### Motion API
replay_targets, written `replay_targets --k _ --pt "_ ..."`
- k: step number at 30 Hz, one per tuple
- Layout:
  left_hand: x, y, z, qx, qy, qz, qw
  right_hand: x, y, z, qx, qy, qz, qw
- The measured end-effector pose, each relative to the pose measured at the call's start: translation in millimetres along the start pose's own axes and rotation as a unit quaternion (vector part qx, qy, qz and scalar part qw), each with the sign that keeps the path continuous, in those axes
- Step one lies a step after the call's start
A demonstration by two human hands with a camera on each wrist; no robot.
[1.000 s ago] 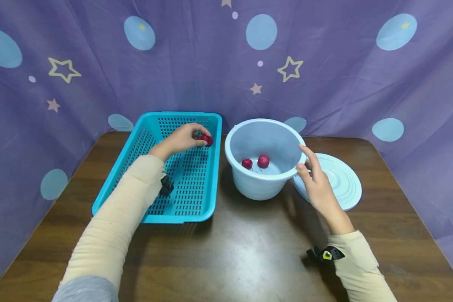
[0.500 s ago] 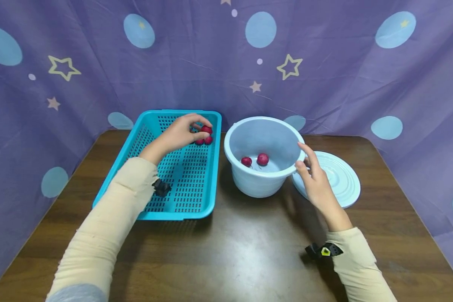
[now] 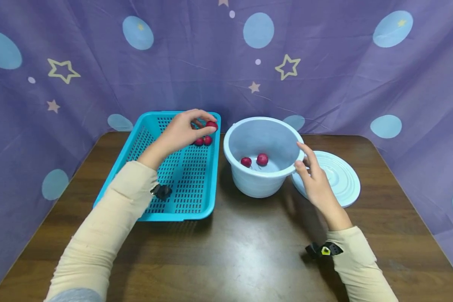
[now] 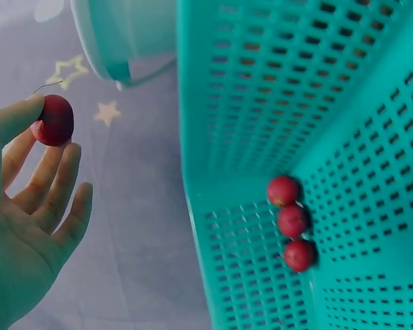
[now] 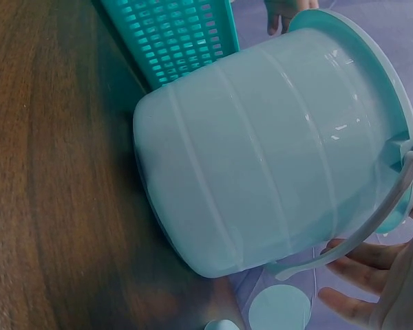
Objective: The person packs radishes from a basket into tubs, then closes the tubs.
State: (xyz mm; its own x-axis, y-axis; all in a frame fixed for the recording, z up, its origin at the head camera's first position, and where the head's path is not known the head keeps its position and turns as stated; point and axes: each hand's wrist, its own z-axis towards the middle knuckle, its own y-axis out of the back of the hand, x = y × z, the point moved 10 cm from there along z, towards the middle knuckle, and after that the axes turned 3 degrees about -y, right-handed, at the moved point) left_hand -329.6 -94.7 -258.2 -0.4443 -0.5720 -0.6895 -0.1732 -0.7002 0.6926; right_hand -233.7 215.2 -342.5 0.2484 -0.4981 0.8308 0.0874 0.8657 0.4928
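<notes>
My left hand (image 3: 183,130) pinches a red radish (image 4: 55,120) with a thin root tail between thumb and fingertips, above the far right corner of the turquoise basket (image 3: 212,184). Three more radishes (image 4: 292,221) lie in a row on the basket's bottom, two of them visible in the head view beneath the hand. To the right stands a light blue bucket (image 3: 254,184) with two radishes (image 3: 262,159) inside. My right hand (image 3: 316,180) holds the bucket's right rim, thumb and fingers on it; its handle (image 5: 358,237) hangs down beside the fingers.
A round light blue lid (image 3: 341,178) lies flat on the brown wooden table (image 3: 249,251), right of the bucket and partly behind it. A purple curtain (image 3: 196,54) with stars and dots hangs behind the table.
My left hand has lifted a radish from the basket's far right corner and shifted slightly right, towards the basket's rim. My right hand stays on the bucket's rim.
</notes>
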Motion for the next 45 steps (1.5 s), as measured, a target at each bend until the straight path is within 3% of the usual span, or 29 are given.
replay_targets --k 8,20,33,45 --pt "-36.4 -13.1 -1.3 0.016 -0.019 0.005 0.9997 -0.4 0.1 2.0 -0.002 -0.002 0.0 1.0" --pt "-77.6 -45.3 -5.9 0.077 -0.087 0.029 0.9928 -0.8 0.7 0.8 -0.004 0.0 0.002 1.0" --pt "-80.0 -81.9 -7.9 0.156 -0.101 0.075 0.9796 -1.7 -0.7 0.0 -0.002 -0.004 0.003 1.0" --pt "-76.3 -89.7 -9.7 0.179 -0.096 0.09 0.975 0.0 -1.0 1.2 0.0 -0.001 0.001 1.0"
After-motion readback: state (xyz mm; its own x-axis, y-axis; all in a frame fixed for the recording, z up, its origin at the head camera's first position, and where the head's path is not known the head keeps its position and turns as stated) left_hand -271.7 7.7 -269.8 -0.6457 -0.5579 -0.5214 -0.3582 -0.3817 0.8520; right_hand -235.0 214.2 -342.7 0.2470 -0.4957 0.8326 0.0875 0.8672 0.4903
